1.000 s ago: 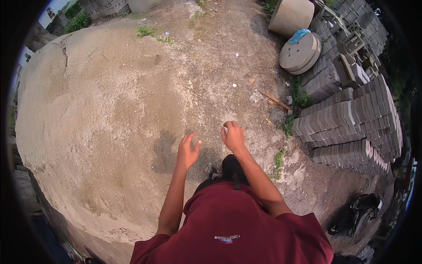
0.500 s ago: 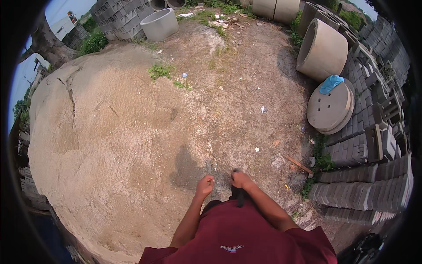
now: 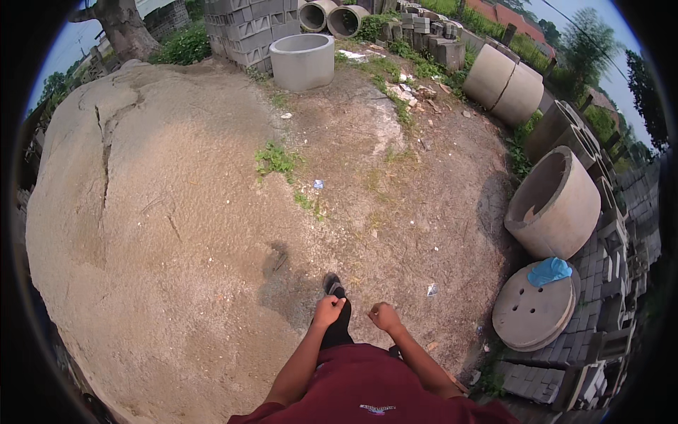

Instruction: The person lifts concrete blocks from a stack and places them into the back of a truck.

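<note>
While both forearms reached forward from a dark red shirt [image 3: 374, 378], the left hand [image 3: 328, 311] was curled into a loose fist in front of the black trouser leg [image 3: 337, 332]; whether it touched the cloth, I could not tell. The right hand [image 3: 384, 316] was likewise clenched, apart from the left and above the ground [image 3: 402, 240]. The trouser leg ran forward to a dark shoe [image 3: 331, 284], which stood near the right edge of a broad sandy mound [image 3: 176, 297], with a shadow [image 3: 286, 290] just to its left. Cracks [image 3: 106, 162] split the mound toward its far left corner.

Along the ground's right edge lay a round concrete slab [image 3: 526, 321] with small holes, a crumpled blue sheet [image 3: 549, 271] on its far edge. Just beyond it, a wide concrete ring [image 3: 575, 219] lay tipped, its opening to the left. At the ground's far edge, a grey concrete ring [image 3: 302, 69] stood upright beside stacked hollow blocks [image 3: 244, 35], with a tree trunk [image 3: 131, 32] farther left.
</note>
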Available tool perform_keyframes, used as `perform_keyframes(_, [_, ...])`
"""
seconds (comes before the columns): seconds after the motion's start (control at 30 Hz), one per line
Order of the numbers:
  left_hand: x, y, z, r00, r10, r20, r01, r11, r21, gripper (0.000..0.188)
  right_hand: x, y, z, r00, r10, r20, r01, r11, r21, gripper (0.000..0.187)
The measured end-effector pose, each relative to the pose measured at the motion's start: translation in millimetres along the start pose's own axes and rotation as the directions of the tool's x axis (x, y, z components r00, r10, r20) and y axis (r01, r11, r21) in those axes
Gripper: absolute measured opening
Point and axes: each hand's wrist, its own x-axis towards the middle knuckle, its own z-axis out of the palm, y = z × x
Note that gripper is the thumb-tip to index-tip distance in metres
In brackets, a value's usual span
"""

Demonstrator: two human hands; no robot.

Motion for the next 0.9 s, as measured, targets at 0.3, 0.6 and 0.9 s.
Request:
perform_keyframes(0.3, [327.6, 81.2, -76.9, 0.98, 0.109, -0.166, -0.123, 0.99, -0.075, 0.019, 250.2, -135.9, -181.9, 0.91, -0.231, -0.344, 0.085, 0.917, -0.39, 0.024])
perform_keyframes(0.6, [586.6, 142.6, -66.4, 0.967, 0.137, -0.215, -0.145, 0.989, -0.023, 0.02, 554.6, -98.6, -339.7, 0.897, -0.122, -0.424, 0.03, 0.976, -0.217, 0.017])
perform_keyframes(0.9, [850.0, 257.5, -52.7, 0.951, 0.124, -0.283, -0.143, 0.988, -0.049, 0.017, 794.0, -35.1, -495.2, 0.959, 0.091, -0.267, -0.03, 0.974, 0.226, 0.015])
